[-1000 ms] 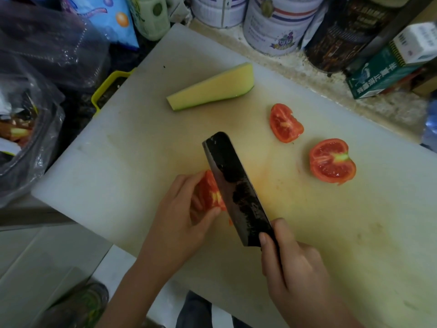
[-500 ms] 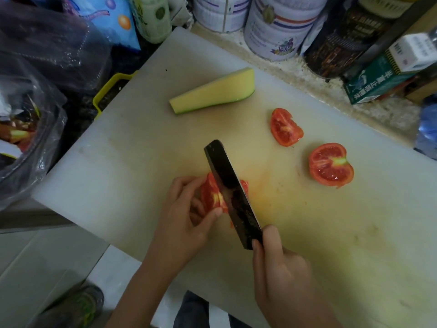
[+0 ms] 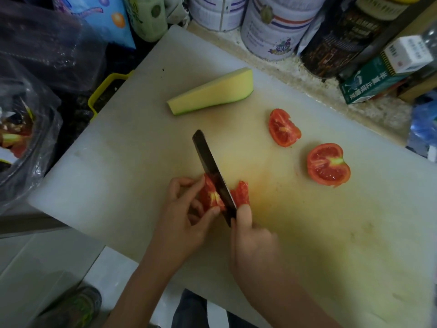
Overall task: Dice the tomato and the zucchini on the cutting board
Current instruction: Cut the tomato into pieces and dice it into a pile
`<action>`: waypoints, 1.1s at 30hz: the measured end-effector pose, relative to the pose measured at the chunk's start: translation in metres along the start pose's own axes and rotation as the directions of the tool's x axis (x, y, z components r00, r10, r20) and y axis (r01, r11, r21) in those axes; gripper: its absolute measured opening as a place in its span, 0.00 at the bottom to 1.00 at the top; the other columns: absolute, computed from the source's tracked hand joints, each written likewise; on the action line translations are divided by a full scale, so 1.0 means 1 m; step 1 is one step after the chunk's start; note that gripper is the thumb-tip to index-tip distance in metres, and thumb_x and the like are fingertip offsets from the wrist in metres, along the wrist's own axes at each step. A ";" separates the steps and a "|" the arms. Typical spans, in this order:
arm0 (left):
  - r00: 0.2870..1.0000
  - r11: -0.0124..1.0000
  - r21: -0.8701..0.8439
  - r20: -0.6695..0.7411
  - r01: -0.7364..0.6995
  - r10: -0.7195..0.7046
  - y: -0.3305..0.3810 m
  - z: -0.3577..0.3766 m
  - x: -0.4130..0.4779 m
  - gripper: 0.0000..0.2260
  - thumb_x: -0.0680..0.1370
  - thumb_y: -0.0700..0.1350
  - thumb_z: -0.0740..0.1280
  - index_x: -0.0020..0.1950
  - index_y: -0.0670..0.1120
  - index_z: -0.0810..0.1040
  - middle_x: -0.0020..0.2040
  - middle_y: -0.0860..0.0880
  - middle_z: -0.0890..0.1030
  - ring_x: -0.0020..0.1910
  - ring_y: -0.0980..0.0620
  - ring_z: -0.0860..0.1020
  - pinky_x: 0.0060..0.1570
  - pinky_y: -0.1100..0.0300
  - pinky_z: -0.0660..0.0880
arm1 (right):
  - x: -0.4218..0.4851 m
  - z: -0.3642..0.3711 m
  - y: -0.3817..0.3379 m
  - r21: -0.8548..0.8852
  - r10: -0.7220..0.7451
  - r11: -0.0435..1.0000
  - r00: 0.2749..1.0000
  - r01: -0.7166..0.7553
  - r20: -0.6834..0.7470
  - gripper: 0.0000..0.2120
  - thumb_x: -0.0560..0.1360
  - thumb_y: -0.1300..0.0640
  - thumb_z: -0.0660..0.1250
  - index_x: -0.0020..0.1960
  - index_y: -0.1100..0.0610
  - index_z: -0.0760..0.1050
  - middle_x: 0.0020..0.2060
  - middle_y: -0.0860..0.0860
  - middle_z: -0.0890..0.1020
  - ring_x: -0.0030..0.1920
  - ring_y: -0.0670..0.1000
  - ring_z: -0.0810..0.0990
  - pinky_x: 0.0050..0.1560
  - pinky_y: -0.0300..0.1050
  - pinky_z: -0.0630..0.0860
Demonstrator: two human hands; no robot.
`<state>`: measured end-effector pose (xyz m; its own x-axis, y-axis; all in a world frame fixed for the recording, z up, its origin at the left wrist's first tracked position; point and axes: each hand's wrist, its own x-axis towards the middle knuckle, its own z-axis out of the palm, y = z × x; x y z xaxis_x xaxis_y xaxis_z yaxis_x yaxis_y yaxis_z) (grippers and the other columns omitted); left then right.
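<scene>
On the white cutting board [image 3: 118, 176] my left hand [image 3: 182, 221] pinches a red tomato piece [image 3: 209, 196] between curled fingers and thumb. My right hand [image 3: 254, 245] grips the handle of a dark knife [image 3: 210, 166], forefinger along the blade. The blade stands edge-down in the tomato, with a cut slice [image 3: 241, 194] lying on its right. A tomato wedge [image 3: 282, 127] and a tomato half [image 3: 328, 164], cut sides up, lie to the right. A halved zucchini piece [image 3: 212, 92], pale flesh up, lies at the back.
Tins [image 3: 276, 27], a dark jar [image 3: 338, 41] and a green box [image 3: 369, 84] line the counter behind the board. A plastic bag of scraps [image 3: 21, 143] and a yellow-rimmed tub [image 3: 104, 91] sit to the left. The board's front edge overhangs the floor.
The knife has come down from a tilted, raised pose through the tomato piece, and a slice now lies separate on the blade's right side. My left hand still holds the piece.
</scene>
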<state>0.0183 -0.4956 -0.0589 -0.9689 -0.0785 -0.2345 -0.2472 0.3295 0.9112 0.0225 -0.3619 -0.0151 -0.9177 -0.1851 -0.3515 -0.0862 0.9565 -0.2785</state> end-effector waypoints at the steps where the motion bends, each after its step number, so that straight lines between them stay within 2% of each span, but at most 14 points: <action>1: 1.000 1.000 0.000 -0.002 0.002 -0.002 -0.001 0.000 0.000 0.27 0.73 0.40 0.74 0.69 0.53 0.70 0.56 0.61 0.65 0.43 0.64 0.74 0.45 0.75 0.72 | 0.003 -0.001 -0.004 0.004 0.039 0.999 0.999 -0.039 0.031 0.22 0.71 0.60 0.71 0.53 0.56 0.58 0.23 0.46 0.65 0.21 0.51 0.67 0.19 0.37 0.53; 3: 1.000 1.000 0.007 0.000 0.000 0.000 -0.002 0.000 0.001 0.27 0.73 0.39 0.74 0.70 0.51 0.71 0.56 0.59 0.66 0.43 0.64 0.74 0.45 0.75 0.72 | 0.010 0.000 -0.007 0.013 0.012 1.000 0.994 -0.011 -0.107 0.23 0.63 0.62 0.77 0.49 0.59 0.66 0.19 0.47 0.65 0.15 0.51 0.65 0.21 0.36 0.40; 4: 1.000 1.000 0.018 0.005 0.001 -0.001 -0.003 -0.001 0.001 0.27 0.73 0.39 0.73 0.71 0.50 0.71 0.56 0.58 0.66 0.43 0.63 0.74 0.45 0.75 0.72 | 0.013 -0.003 -0.008 0.014 -0.021 1.000 0.990 0.023 -0.138 0.19 0.65 0.62 0.75 0.48 0.60 0.68 0.18 0.48 0.68 0.14 0.51 0.67 0.19 0.36 0.41; 5: 1.000 1.000 0.026 0.008 0.001 -0.001 -0.004 0.000 0.001 0.27 0.73 0.38 0.73 0.71 0.49 0.71 0.56 0.58 0.66 0.43 0.63 0.74 0.45 0.75 0.72 | 0.019 -0.007 -0.010 0.051 -0.047 0.997 0.986 0.056 -0.162 0.13 0.69 0.61 0.71 0.48 0.60 0.67 0.20 0.50 0.71 0.17 0.53 0.71 0.17 0.39 0.48; 7: 1.000 0.999 0.031 0.001 -0.007 0.007 -0.005 0.000 0.000 0.28 0.73 0.38 0.73 0.71 0.50 0.70 0.56 0.59 0.65 0.43 0.63 0.73 0.46 0.74 0.73 | 0.027 -0.005 -0.010 0.105 -0.095 0.988 0.986 0.110 -0.139 0.07 0.76 0.61 0.62 0.51 0.60 0.65 0.27 0.54 0.77 0.25 0.58 0.78 0.22 0.44 0.63; 9: 1.000 1.000 0.025 -0.013 -0.010 0.010 -0.003 0.000 0.000 0.27 0.74 0.39 0.73 0.70 0.53 0.69 0.55 0.60 0.66 0.43 0.64 0.73 0.47 0.73 0.74 | 0.020 0.002 -0.002 0.071 -0.107 0.990 0.980 0.121 -0.169 0.10 0.76 0.60 0.64 0.55 0.61 0.67 0.27 0.53 0.77 0.25 0.56 0.78 0.22 0.43 0.65; 11: 1.000 1.000 0.027 -0.010 -0.014 0.014 -0.002 -0.002 0.000 0.27 0.74 0.39 0.73 0.69 0.54 0.69 0.55 0.60 0.66 0.43 0.65 0.73 0.48 0.74 0.73 | -0.002 0.006 0.007 0.059 -0.045 0.997 0.997 0.048 -0.057 0.12 0.78 0.57 0.58 0.59 0.59 0.63 0.28 0.48 0.75 0.27 0.52 0.78 0.22 0.43 0.69; 14: 1.000 0.999 0.046 0.008 -0.024 0.024 -0.003 -0.005 0.001 0.27 0.74 0.39 0.72 0.72 0.50 0.69 0.55 0.59 0.66 0.44 0.65 0.74 0.48 0.77 0.71 | -0.027 0.014 0.020 0.142 -0.022 0.989 0.998 0.029 -0.051 0.03 0.80 0.55 0.52 0.49 0.53 0.59 0.24 0.42 0.60 0.20 0.46 0.62 0.17 0.37 0.53; 16: 0.999 0.999 0.046 0.018 -0.029 0.028 -0.003 -0.005 0.001 0.27 0.74 0.39 0.72 0.72 0.49 0.69 0.56 0.59 0.66 0.44 0.64 0.74 0.48 0.77 0.71 | -0.019 0.011 0.020 0.140 -0.031 0.989 0.993 0.047 -0.114 0.05 0.81 0.53 0.51 0.50 0.54 0.62 0.24 0.42 0.61 0.20 0.46 0.62 0.19 0.37 0.50; 19: 0.999 0.998 0.053 0.025 -0.035 0.033 -0.004 -0.005 -0.001 0.28 0.75 0.39 0.72 0.72 0.51 0.68 0.56 0.60 0.66 0.45 0.64 0.74 0.48 0.76 0.71 | 0.002 0.002 0.016 0.226 -0.104 0.966 0.990 0.124 -0.098 0.10 0.82 0.53 0.50 0.59 0.57 0.64 0.28 0.44 0.69 0.25 0.45 0.68 0.22 0.38 0.59; 22: 0.998 0.997 0.053 0.033 -0.055 0.053 -0.006 -0.004 -0.003 0.28 0.74 0.40 0.72 0.72 0.49 0.68 0.57 0.57 0.67 0.46 0.61 0.74 0.48 0.74 0.72 | 0.005 -0.015 0.019 0.313 -0.104 0.938 0.984 0.146 -0.146 0.04 0.82 0.53 0.51 0.50 0.51 0.62 0.28 0.46 0.72 0.25 0.45 0.70 0.24 0.39 0.63; 25: 0.999 0.999 0.035 0.025 -0.039 0.038 -0.007 -0.006 -0.002 0.28 0.75 0.40 0.72 0.72 0.53 0.67 0.58 0.58 0.67 0.46 0.61 0.74 0.48 0.74 0.72 | -0.008 -0.028 0.023 0.375 -0.096 0.912 0.975 0.167 -0.201 0.09 0.80 0.53 0.53 0.41 0.49 0.58 0.23 0.47 0.69 0.25 0.49 0.72 0.21 0.38 0.61; 28: 1.000 1.000 0.017 0.023 -0.021 0.020 -0.006 -0.005 -0.002 0.28 0.75 0.40 0.71 0.72 0.53 0.66 0.58 0.59 0.66 0.45 0.62 0.74 0.45 0.75 0.71 | -0.017 -0.026 0.023 0.388 -0.106 0.904 0.974 0.179 -0.202 0.10 0.79 0.52 0.54 0.40 0.48 0.58 0.22 0.46 0.67 0.27 0.48 0.72 0.22 0.36 0.61; 33: 0.999 1.000 0.007 0.028 -0.026 0.026 -0.005 -0.003 -0.003 0.28 0.75 0.38 0.72 0.73 0.48 0.68 0.57 0.58 0.67 0.44 0.62 0.75 0.42 0.75 0.70 | -0.020 -0.015 0.017 0.321 -0.114 0.928 0.965 0.189 -0.237 0.10 0.80 0.55 0.58 0.44 0.47 0.58 0.20 0.41 0.59 0.20 0.42 0.65 0.20 0.28 0.57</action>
<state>0.0228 -0.4994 -0.0615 -0.9744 -0.0436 -0.2206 -0.2221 0.3383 0.9145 0.0333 -0.3382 0.0004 -0.9674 -0.2344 -0.0960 -0.1284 0.7804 -0.6120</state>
